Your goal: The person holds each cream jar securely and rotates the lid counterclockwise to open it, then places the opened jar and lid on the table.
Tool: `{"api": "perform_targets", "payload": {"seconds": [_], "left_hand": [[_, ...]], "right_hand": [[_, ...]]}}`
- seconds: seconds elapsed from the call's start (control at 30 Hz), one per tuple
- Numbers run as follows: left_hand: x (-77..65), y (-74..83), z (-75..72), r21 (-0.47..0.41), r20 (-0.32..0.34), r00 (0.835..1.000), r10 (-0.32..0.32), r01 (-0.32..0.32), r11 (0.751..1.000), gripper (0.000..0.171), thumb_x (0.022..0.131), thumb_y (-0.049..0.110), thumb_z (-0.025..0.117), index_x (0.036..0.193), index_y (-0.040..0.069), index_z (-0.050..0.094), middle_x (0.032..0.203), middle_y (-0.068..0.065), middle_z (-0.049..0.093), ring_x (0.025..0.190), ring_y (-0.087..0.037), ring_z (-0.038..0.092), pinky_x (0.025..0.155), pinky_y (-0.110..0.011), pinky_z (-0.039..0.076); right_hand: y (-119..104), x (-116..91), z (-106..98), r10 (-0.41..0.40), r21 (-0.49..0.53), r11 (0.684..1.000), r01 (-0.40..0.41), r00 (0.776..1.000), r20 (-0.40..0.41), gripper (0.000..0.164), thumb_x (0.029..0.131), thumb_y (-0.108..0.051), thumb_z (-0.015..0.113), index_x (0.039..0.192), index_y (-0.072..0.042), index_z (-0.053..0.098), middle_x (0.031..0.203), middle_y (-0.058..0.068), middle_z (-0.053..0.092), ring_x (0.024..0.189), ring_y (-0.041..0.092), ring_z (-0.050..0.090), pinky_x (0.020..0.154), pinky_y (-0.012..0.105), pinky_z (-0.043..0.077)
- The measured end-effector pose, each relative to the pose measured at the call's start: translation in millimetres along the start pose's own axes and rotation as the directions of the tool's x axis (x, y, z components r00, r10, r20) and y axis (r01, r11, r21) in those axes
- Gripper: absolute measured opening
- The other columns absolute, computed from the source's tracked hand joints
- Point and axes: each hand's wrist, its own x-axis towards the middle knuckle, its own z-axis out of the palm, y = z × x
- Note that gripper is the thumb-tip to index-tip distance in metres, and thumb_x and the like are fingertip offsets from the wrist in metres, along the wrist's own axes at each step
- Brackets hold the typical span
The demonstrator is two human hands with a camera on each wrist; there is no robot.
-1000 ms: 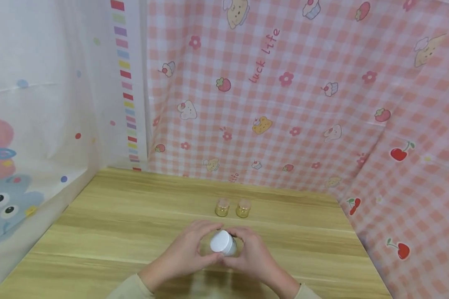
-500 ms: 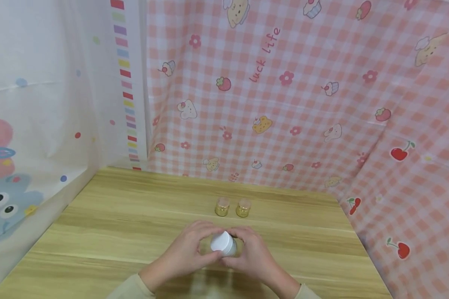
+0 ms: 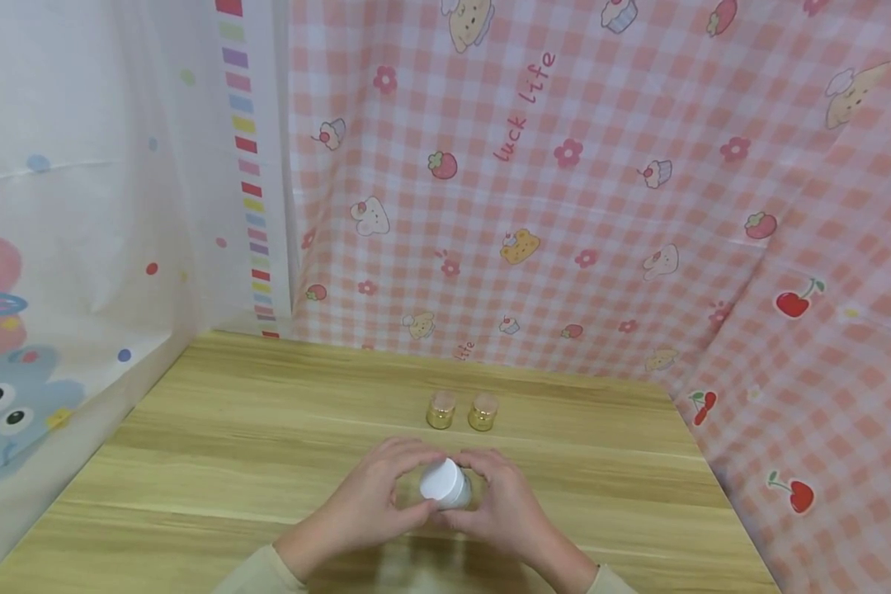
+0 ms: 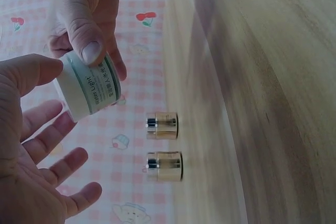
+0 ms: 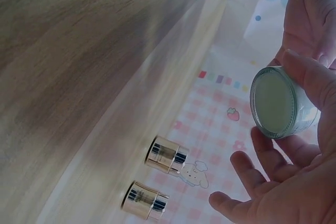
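A small cream jar (image 3: pixel 458 492) with a white lid (image 3: pixel 438 483) is held tilted over the table, lid toward the left. My left hand (image 3: pixel 379 491) pinches the lid between thumb and fingertips, its other fingers spread in the left wrist view. My right hand (image 3: pixel 501 503) grips the glass body from the other side. Green print reading "Water Light" shows on the jar's label (image 4: pixel 100 87) in the left wrist view. The round glass base (image 5: pixel 273 103) faces the right wrist camera.
Two short gold containers (image 3: pixel 441 411) stand side by side on the wood-grain table (image 3: pixel 230 437) beyond my hands. A pink checked cloth (image 3: pixel 520 206) hangs behind the table, and a white patterned cloth (image 3: pixel 96 206) at the left.
The left fingertips have closed in onto the lid's edge. The jar has shifted very slightly to the right; the right hand stays around it.
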Motion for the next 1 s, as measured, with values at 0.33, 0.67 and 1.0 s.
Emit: {"api": "perform_targets", "payload": {"seconds": [0.33,0.67,1.0], "left_hand": [[-0.1,-0.5,1.6,0.016,-0.011,1.0,-0.013,0.014,1.0,0.049,0.09,0.033,0.086,0.134,0.017,0.072,0.133,0.008,0.074,0.128,-0.017,0.063,0.105,-0.051,0.057],[-0.1,2.1,0.7,0.03,-0.021,1.0,-0.02,0.02,0.999,0.048,0.09,0.036,0.086,0.132,0.017,0.073,0.131,0.008,0.075,0.126,-0.016,0.063,0.105,-0.052,0.055],[-0.4,1.7,0.6,0.013,-0.021,0.999,-0.045,0.045,0.999,0.049,0.09,0.041,0.086,0.132,0.019,0.073,0.13,0.009,0.074,0.124,-0.015,0.062,0.102,-0.049,0.056]], "right_hand": [[0.7,-1.0,0.4,0.038,0.011,0.999,-0.038,0.999,0.022,0.063,0.07,-0.028,0.101,0.125,-0.013,0.077,0.127,0.006,0.073,0.119,0.025,0.069,0.099,0.046,0.06],[1.3,-1.4,1.1,0.031,0.016,0.999,-0.031,1.0,0.006,0.061,0.068,-0.025,0.102,0.123,-0.011,0.078,0.125,0.007,0.073,0.117,0.025,0.07,0.097,0.043,0.059],[0.0,-0.9,1.0,0.008,-0.002,1.0,-0.008,1.0,-0.009,0.06,0.069,-0.029,0.102,0.121,-0.012,0.078,0.125,0.009,0.073,0.118,0.028,0.069,0.097,0.046,0.06]]}}
